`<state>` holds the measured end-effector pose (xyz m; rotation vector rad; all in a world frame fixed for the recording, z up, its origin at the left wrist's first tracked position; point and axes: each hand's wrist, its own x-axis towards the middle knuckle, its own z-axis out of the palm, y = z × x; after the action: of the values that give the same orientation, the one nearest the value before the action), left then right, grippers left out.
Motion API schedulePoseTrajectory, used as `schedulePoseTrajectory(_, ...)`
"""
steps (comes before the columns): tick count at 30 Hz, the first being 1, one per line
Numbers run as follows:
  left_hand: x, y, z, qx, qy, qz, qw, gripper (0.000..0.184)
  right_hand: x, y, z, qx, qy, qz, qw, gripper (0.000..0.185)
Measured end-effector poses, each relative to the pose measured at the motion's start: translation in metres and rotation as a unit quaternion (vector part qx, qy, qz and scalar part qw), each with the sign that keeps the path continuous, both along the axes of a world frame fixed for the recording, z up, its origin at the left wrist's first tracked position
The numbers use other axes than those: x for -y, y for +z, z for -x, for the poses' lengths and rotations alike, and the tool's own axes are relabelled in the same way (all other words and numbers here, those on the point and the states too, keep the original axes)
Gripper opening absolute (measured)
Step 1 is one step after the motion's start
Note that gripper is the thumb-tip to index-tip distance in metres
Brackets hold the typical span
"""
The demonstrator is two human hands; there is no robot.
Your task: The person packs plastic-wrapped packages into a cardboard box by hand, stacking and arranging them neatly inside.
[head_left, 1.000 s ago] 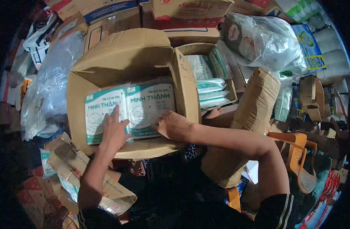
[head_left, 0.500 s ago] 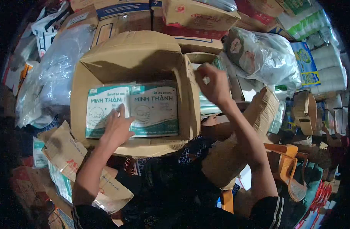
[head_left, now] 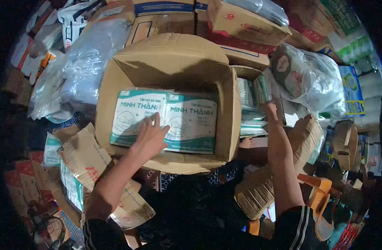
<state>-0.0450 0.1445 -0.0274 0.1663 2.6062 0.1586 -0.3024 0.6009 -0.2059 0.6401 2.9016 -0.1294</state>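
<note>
Your left hand (head_left: 151, 135) has fingers spread over printed packs (head_left: 191, 123) beneath; your right hand (head_left: 270, 109) is at upright packs (head_left: 262, 87), its closure unclear.

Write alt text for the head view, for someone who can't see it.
A person's left hand is spread over green-and-white packets lettered "Minh Thành" in an open cardboard box. Their right hand reaches to a smaller box of similar packets alongside. Stacked cartons and plastic bags surround them.

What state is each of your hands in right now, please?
Left hand: open, fingers spread over the white-and-green packets.
Right hand: at the packets in the smaller box; whether it grips any cannot be told.
</note>
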Motion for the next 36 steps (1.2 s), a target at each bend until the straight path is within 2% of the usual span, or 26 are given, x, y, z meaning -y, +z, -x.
schedulePoseTrajectory(2, 0.002, -0.003, -0.001, -0.009, -0.009, 0.001, 1.000, 0.061, -0.014, -0.012, -0.007, 0.066, -0.020, 0.010, 0.998, 0.084)
schedulePoseTrajectory(5, -0.005, -0.003, 0.001, -0.011, -0.019, 0.002, 1.000, 0.061, -0.019, -0.036, -0.008, -0.021, -0.019, -0.068, 0.997, 0.071)
schedulePoseTrajectory(6, -0.003, 0.000, 0.003, -0.013, -0.017, 0.006, 1.000, 0.061, -0.036, -0.061, 0.001, -0.067, 0.012, -0.142, 0.988, 0.055)
schedulePoseTrajectory(9, -0.002, 0.002, 0.006, -0.007, -0.019, -0.009, 1.000, 0.063, -0.008, -0.013, -0.010, -0.057, 0.073, -0.094, 0.991, 0.037)
schedulePoseTrajectory(10, -0.001, -0.002, 0.004, -0.026, -0.025, -0.008, 0.999, 0.063, -0.011, -0.016, -0.011, -0.096, 0.101, -0.108, 0.984, 0.026)
schedulePoseTrajectory(12, 0.000, 0.001, 0.004, -0.029, -0.030, -0.003, 0.999, 0.062, -0.014, -0.019, 0.003, -0.122, 0.096, -0.068, 0.986, 0.025)
schedulePoseTrajectory(14, 0.001, 0.001, -0.001, -0.043, -0.035, -0.015, 0.998, 0.061, -0.017, 0.001, 0.013, -0.164, 0.101, -0.023, 0.981, 0.025)
schedulePoseTrajectory(17, 0.002, -0.003, -0.006, -0.080, -0.044, -0.040, 0.995, 0.059, -0.004, 0.057, 0.008, -0.303, 0.117, 0.045, 0.945, 0.036)
schedulePoseTrajectory(18, 0.002, 0.000, -0.007, -0.086, -0.052, -0.036, 0.994, 0.058, 0.008, 0.096, 0.012, -0.195, 0.032, 0.075, 0.977, 0.028)
schedulePoseTrajectory(21, 0.005, 0.003, -0.008, -0.084, -0.053, -0.079, 0.992, 0.053, 0.022, 0.160, -0.001, -0.158, 0.152, 0.025, 0.975, 0.027)
schedulePoseTrajectory(22, 0.005, 0.005, -0.007, -0.080, -0.048, -0.102, 0.990, 0.052, 0.026, 0.180, -0.014, -0.208, 0.221, -0.004, 0.953, 0.032)
schedulePoseTrajectory(24, 0.005, 0.013, -0.003, -0.077, -0.045, -0.107, 0.990, 0.055, 0.016, 0.205, -0.018, -0.345, 0.321, -0.042, 0.881, 0.031)
schedulePoseTrajectory(26, 0.006, 0.022, -0.003, -0.099, -0.043, -0.129, 0.986, 0.058, 0.059, 0.275, -0.074, -0.374, 0.239, 0.035, 0.896, 0.016)
schedulePoseTrajectory(27, 0.008, 0.023, -0.004, -0.149, -0.026, -0.175, 0.973, 0.057, 0.070, 0.303, -0.095, -0.365, 0.226, 0.081, 0.900, 0.017)
schedulePoseTrajectory(28, 0.009, 0.024, -0.003, -0.198, -0.011, -0.219, 0.955, 0.056, 0.070, 0.309, -0.102, -0.459, 0.262, 0.082, 0.845, 0.013)
schedulePoseTrajectory(29, 0.009, 0.025, -0.002, -0.246, 0.001, -0.261, 0.933, 0.056, 0.092, 0.339, -0.127, -0.422, 0.227, 0.184, 0.858, 0.015)
schedulePoseTrajectory(31, 0.007, 0.043, 0.003, -0.250, 0.059, -0.334, 0.907, 0.066, 0.095, 0.347, -0.128, -0.515, 0.304, 0.328, 0.731, 0.014)
schedulePoseTrajectory(34, 0.007, 0.052, 0.008, -0.214, 0.098, -0.502, 0.832, 0.078, 0.109, 0.331, -0.129, -0.473, 0.290, 0.517, 0.652, 0.017)
schedulePoseTrajectory(36, 0.006, 0.066, 0.002, -0.140, 0.143, -0.599, 0.775, 0.086, 0.132, 0.281, -0.114, -0.514, 0.372, 0.446, 0.631, 0.019)
